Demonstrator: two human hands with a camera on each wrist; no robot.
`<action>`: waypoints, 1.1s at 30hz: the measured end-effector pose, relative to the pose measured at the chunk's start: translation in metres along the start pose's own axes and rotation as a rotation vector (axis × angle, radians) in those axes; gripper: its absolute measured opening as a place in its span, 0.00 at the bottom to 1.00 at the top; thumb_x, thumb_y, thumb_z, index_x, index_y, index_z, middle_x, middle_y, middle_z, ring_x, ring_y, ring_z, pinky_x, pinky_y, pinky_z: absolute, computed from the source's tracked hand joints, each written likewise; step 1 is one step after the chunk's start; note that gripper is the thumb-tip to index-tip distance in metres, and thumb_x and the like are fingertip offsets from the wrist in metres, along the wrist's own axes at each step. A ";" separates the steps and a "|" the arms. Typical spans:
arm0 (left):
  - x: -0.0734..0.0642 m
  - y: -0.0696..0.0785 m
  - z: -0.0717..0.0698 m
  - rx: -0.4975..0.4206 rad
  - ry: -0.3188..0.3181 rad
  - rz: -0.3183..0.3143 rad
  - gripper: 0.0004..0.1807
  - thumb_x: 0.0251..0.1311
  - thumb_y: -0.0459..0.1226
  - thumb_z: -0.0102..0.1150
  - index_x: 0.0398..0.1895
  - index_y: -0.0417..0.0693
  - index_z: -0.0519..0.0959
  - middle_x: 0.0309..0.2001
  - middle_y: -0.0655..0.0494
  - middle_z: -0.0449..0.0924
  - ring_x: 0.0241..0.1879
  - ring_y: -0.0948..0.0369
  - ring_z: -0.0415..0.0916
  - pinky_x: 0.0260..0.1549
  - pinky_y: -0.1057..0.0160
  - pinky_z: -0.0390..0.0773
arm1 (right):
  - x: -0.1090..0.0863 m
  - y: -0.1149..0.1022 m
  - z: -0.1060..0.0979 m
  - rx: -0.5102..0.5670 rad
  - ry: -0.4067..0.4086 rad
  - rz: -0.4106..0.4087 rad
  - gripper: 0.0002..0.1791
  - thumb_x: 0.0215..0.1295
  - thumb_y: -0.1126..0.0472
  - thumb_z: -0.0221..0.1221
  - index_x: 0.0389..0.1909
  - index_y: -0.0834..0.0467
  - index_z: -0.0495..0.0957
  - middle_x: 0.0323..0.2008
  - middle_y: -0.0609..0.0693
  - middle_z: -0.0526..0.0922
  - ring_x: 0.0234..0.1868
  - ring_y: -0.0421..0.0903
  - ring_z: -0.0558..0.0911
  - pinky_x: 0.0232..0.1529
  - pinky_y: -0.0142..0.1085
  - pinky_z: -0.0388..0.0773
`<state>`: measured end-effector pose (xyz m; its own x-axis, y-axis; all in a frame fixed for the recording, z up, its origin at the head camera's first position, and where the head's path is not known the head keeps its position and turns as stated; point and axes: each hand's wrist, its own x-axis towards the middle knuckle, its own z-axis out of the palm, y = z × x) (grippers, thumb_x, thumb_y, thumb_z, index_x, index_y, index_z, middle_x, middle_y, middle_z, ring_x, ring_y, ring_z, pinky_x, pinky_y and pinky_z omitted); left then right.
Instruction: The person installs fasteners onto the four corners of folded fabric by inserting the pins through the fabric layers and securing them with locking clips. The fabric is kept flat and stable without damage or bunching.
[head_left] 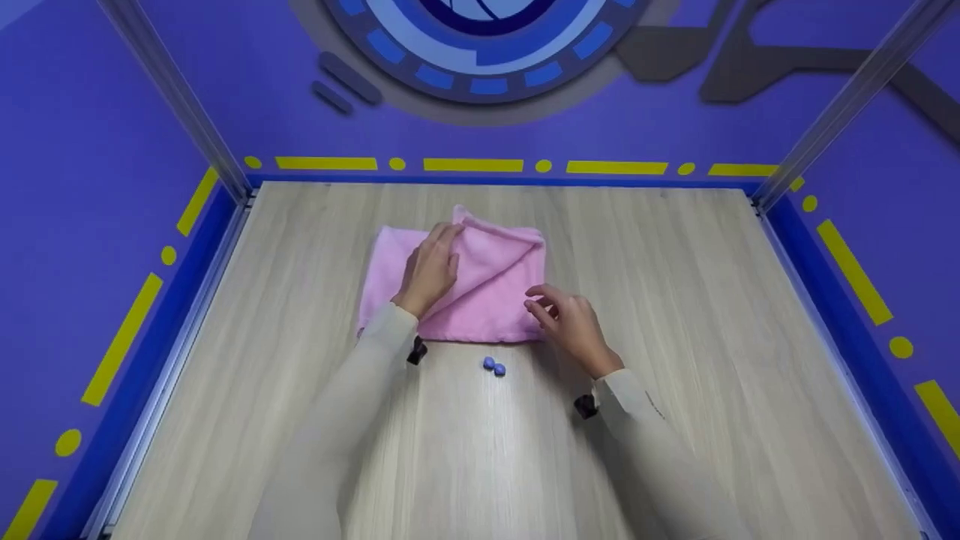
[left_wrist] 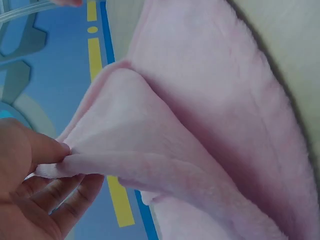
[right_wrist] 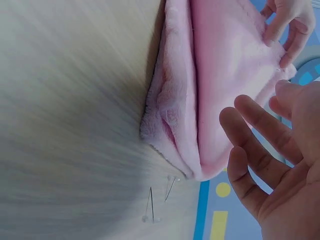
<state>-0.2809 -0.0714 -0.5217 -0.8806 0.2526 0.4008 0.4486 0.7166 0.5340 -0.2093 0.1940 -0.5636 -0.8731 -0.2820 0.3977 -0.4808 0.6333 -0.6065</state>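
Observation:
A pink plush cloth [head_left: 487,311] lies in layers on the wooden table, its top layer folded back diagonally. My left hand [head_left: 433,268] pinches a raised corner of that layer; the thumb above and fingers below show in the left wrist view, where the cloth [left_wrist: 130,115] slopes away from the hand [left_wrist: 45,185]. At the cloth's right edge is my right hand [head_left: 576,326], fingers loosely bent. Nothing is between those fingers [right_wrist: 257,145] in the right wrist view. Two small blue rounded pieces [head_left: 494,367] lie side by side on the table, just in front of the cloth.
The wooden tabletop [head_left: 675,300] stretches around the cloth. Blue walls [head_left: 480,139] with yellow marks enclose the back and both sides, with metal posts at the back corners. Thin needle-like shapes [right_wrist: 152,205] show past the cloth in the right wrist view; I cannot tell what they are.

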 end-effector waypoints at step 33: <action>-0.010 -0.039 0.013 0.092 -0.434 -0.384 0.35 0.80 0.47 0.38 0.83 0.43 0.46 0.82 0.39 0.40 0.80 0.43 0.44 0.74 0.32 0.48 | -0.009 0.006 -0.004 -0.023 -0.045 0.075 0.06 0.72 0.59 0.64 0.44 0.56 0.86 0.33 0.48 0.90 0.28 0.41 0.84 0.31 0.40 0.84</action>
<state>-0.2913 -0.0941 -0.5561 -0.9681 0.1925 -0.1606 0.0865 0.8579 0.5065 -0.2042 0.2032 -0.5683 -0.9095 -0.2650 0.3203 -0.4125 0.6701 -0.6171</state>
